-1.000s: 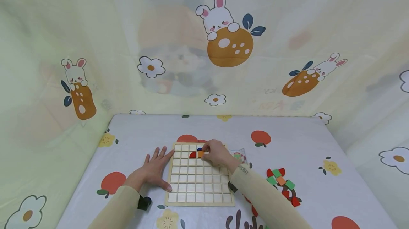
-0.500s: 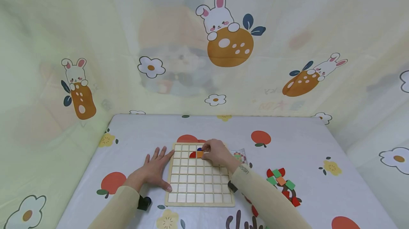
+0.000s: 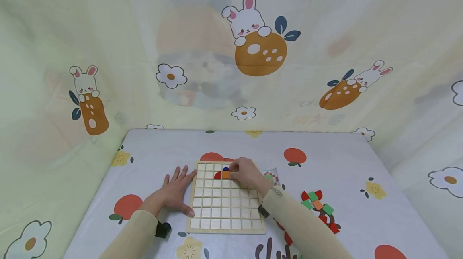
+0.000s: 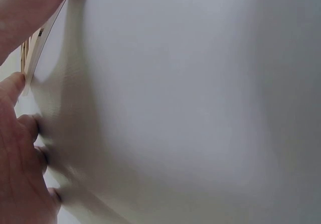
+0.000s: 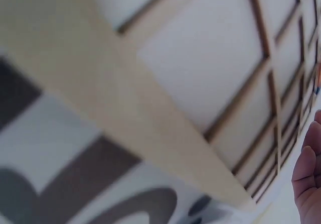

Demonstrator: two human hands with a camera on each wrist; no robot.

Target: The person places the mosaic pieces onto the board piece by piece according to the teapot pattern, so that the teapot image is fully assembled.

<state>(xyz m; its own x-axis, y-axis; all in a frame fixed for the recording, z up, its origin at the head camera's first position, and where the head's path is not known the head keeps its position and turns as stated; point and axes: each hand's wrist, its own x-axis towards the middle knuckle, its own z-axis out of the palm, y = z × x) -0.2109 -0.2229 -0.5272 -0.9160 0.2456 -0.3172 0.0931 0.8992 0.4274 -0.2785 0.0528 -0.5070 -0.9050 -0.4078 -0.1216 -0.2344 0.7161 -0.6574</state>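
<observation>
A wooden grid board (image 3: 226, 231) with white cells lies flat on the table. My left hand (image 3: 176, 190) is spread along its left side, with the thumb and index fingertip at the frame; in the left wrist view the fingers (image 4: 11, 86) touch the board's edge. My right hand (image 3: 247, 172) reaches over the upper part of the board, thumb and fingers curled at the right side of an orange square tile (image 3: 225, 174). Beside that tile sits a red rounded tile (image 3: 218, 175), and above it a partly covered blue tile (image 3: 226, 169). The fingertips' far side is hidden.
To the right lies a loose group of red, green and orange tiles (image 3: 317, 204). A small patterned card (image 3: 273, 176) sits just past the board's right edge, partly behind the right hand. More red tiles (image 3: 287, 238) lie partly under the right sleeve.
The orange tile has shifted slightly left in the grid, with the right fingertips staying at its right side. The left hand keeps its place on the board's edge.
</observation>
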